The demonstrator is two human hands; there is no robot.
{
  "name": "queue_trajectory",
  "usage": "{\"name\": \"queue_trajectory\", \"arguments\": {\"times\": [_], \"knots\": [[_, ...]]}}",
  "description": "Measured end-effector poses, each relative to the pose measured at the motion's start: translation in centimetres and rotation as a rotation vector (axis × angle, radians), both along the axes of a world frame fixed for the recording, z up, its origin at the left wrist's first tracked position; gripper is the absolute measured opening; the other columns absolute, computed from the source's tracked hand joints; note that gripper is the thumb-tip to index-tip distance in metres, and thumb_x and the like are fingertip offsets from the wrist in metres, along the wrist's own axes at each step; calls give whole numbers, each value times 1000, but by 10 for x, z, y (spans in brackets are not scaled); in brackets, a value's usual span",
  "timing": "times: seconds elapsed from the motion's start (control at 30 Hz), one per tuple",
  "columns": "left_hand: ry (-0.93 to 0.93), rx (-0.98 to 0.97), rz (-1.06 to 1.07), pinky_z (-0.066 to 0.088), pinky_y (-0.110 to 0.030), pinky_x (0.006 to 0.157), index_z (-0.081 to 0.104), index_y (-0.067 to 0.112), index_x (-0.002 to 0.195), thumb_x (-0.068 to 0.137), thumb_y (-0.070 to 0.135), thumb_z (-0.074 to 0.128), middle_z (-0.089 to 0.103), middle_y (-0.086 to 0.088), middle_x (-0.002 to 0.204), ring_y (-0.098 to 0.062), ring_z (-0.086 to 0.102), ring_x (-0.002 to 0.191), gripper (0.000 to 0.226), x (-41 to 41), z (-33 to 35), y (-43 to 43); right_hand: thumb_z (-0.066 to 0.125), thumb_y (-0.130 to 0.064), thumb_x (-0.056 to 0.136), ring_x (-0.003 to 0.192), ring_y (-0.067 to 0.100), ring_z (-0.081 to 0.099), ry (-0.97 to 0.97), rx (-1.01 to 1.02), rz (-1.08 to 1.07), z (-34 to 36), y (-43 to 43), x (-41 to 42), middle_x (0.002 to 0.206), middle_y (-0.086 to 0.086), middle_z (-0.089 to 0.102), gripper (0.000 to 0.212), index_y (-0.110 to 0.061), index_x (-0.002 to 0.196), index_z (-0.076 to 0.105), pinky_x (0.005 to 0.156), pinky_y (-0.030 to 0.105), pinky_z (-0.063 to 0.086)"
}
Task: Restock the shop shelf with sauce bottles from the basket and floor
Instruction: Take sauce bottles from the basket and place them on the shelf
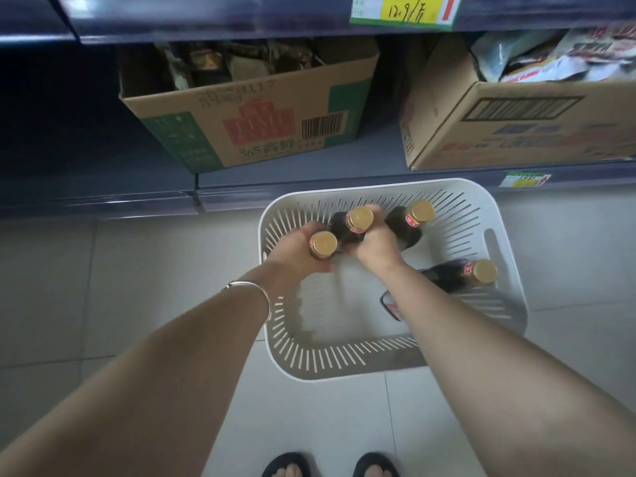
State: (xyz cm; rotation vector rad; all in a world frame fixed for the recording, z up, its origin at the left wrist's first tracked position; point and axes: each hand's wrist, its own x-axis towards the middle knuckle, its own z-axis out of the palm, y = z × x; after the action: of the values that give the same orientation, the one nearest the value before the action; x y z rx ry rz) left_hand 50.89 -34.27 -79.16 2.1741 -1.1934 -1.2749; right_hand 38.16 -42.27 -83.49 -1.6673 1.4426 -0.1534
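A white slotted basket (347,359) stands on the tiled floor in front of the bottom shelf (309,173). My left hand (296,251) grips a dark sauce bottle with a gold cap (322,243) at the basket's left side. My right hand (377,246) holds the neck of a second gold-capped bottle (359,218) beside it. A third bottle (411,220) stands at the far side of the basket. A fourth bottle (461,275) lies tilted against the right wall, its lower part hidden by my right forearm.
Two open cardboard boxes sit on the bottom shelf: one (247,129) at centre, one (516,118) at right holding packets. Price tags hang on the upper shelf edge (406,10) and the lower edge (525,180). My sandalled feet (330,466) stand near the basket.
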Motion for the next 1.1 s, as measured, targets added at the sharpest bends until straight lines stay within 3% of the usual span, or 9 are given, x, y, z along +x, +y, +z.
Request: {"name": "queue_trajectory", "arguments": {"times": [0.07,0.13,0.27,0.33,0.43,0.53,0.7,0.9,1.1], "knots": [[154,-5,174,40,-8,57,56,15,119,70,5,77,59,3,96,-13,54,91,55,-3,-7,3,86,-20,62,106,20,57,-9,0,33,-3,-2,4,109,-4,56,69,-19,121,49,95,39,47],[119,-25,259,39,-3,53,58,16,115,72,5,74,60,2,92,-14,55,87,47,-6,-7,7,86,-29,59,111,24,58,36,-18,40,-5,-2,6,118,2,60,68,-23,117,53,94,41,48],[-108,52,86,42,-22,78,55,20,122,75,16,72,65,-5,112,-25,59,107,50,-10,15,8,86,-25,60,110,27,61,86,-18,28,7,4,3,116,5,66,60,-19,114,59,94,37,48],[-130,108,51,46,-30,79,50,16,119,75,20,71,64,-10,108,-30,61,102,49,-15,38,10,84,-19,62,110,26,61,96,-16,34,28,11,-5,115,5,67,57,-17,113,59,94,32,47],[-145,168,27,44,-31,69,42,13,112,76,26,68,54,-7,89,-29,56,82,46,-26,90,14,82,-20,67,111,26,59,123,37,55,83,21,-19,116,7,64,57,-12,115,54,86,22,40],[-156,185,-12,40,-28,64,39,18,99,73,26,70,54,-3,86,-25,51,75,40,-36,154,21,79,-20,71,112,28,57,89,114,39,152,28,-33,118,10,64,57,-11,119,50,84,24,41],[-99,159,-3,51,-30,78,52,18,110,74,23,70,67,-8,98,-29,64,94,41,-53,274,28,83,-27,61,100,24,64,40,179,-1,269,34,-56,105,5,69,55,-18,109,58,83,28,51],[-86,67,-36,57,-38,82,55,30,90,55,37,71,70,-4,97,-27,67,92,40,-75,415,26,80,-46,33,87,17,70,28,152,3,346,14,-83,90,-5,74,71,-27,100,64,82,41,58],[-134,-75,-163,54,-32,81,54,27,86,54,37,71,68,-1,93,-27,66,96,38,-106,523,43,83,-24,51,87,20,67,-54,1,-109,503,42,-118,91,0,71,46,-16,93,64,87,41,55]]}}
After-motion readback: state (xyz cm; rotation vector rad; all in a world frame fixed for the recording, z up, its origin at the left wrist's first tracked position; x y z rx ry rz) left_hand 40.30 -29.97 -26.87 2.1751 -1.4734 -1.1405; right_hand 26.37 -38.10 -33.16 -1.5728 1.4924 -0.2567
